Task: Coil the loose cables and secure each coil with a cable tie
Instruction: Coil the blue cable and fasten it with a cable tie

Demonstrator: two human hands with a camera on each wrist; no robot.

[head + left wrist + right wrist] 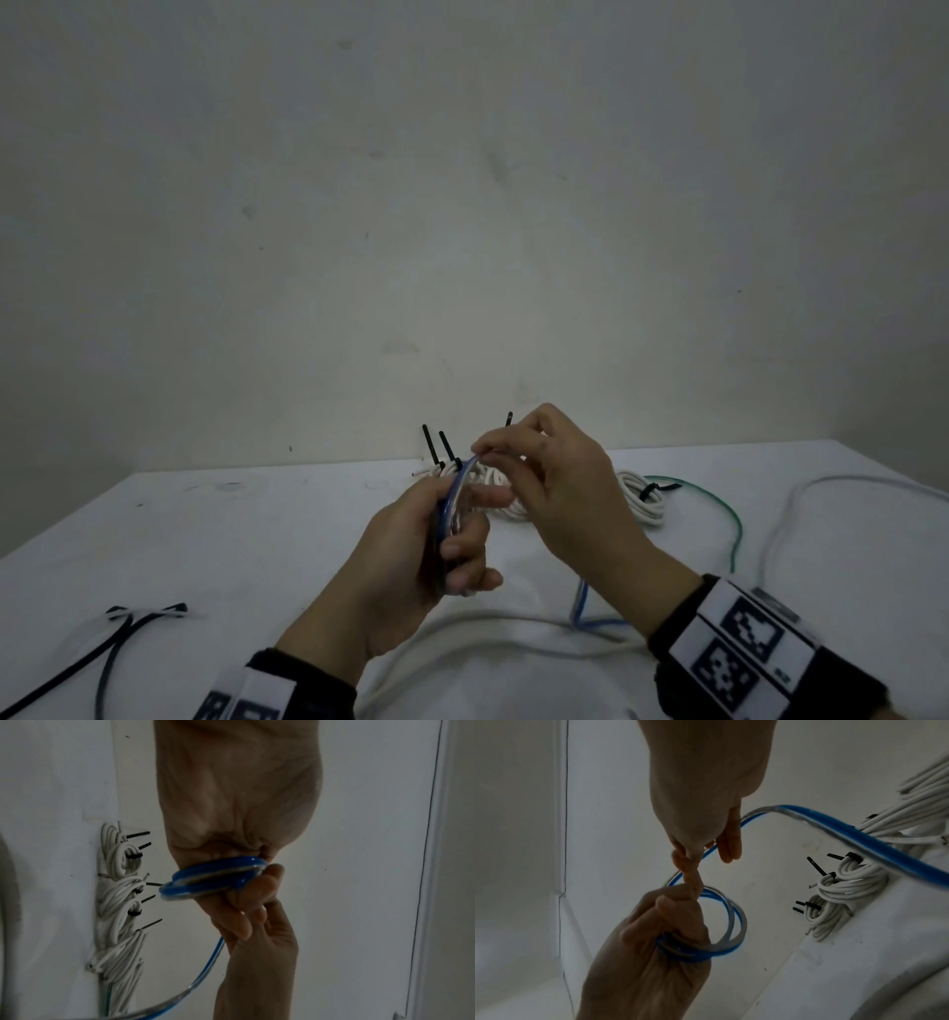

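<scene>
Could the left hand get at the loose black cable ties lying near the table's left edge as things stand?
Probably not yet: the left hand grips the blue cable coil. The way to the black cable ties looks free, but it would have to let go first.

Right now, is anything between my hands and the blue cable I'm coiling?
Nothing visible. The left hand already grips the blue cable coil, and the right hand pinches the strand feeding it. The tied white cables lie behind on the table.

Glossy blue plastic cable [734, 923], matt white table [257, 539].
</scene>
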